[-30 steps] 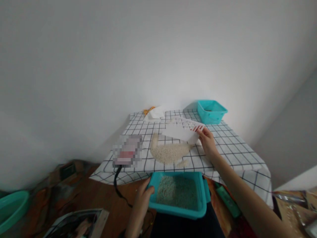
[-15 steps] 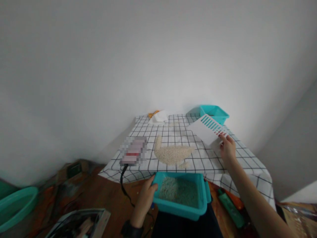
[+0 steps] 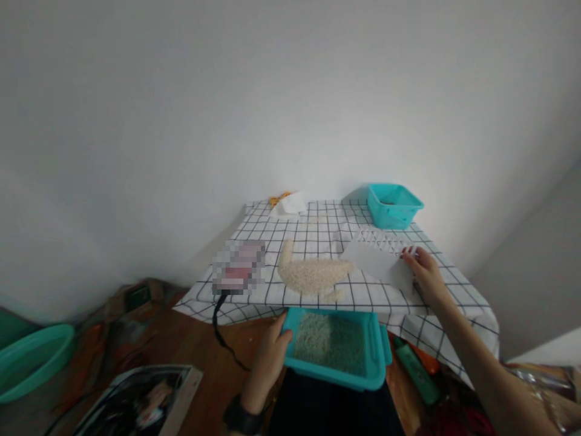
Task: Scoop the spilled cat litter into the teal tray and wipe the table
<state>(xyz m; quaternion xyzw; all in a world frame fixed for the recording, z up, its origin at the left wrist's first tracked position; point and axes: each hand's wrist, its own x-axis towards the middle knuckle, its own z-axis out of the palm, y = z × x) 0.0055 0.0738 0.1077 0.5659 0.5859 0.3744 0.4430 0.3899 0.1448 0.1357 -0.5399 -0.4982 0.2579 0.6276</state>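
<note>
My right hand (image 3: 424, 274) grips a white slotted plastic scraper (image 3: 379, 259) by its right end, with the scraper lying low on the checked tablecloth (image 3: 445, 284) just right of a pile of rice (image 3: 312, 275). My left hand (image 3: 271, 354) holds the left rim of a teal tray (image 3: 376, 363) with rice in it, kept below the table's front edge.
A second teal basket (image 3: 394, 204) stands at the table's back right. A white tissue (image 3: 288, 204) lies at the back. A blurred pink device (image 3: 238, 266) with a black cord sits at the left. A teal basin (image 3: 31, 360) and a magazine (image 3: 140, 402) are on the floor.
My right hand swung the scraper from the rice pile up and to the right, then lowered it flat on the cloth at the pile's right. The left hand kept hold of the tray.
</note>
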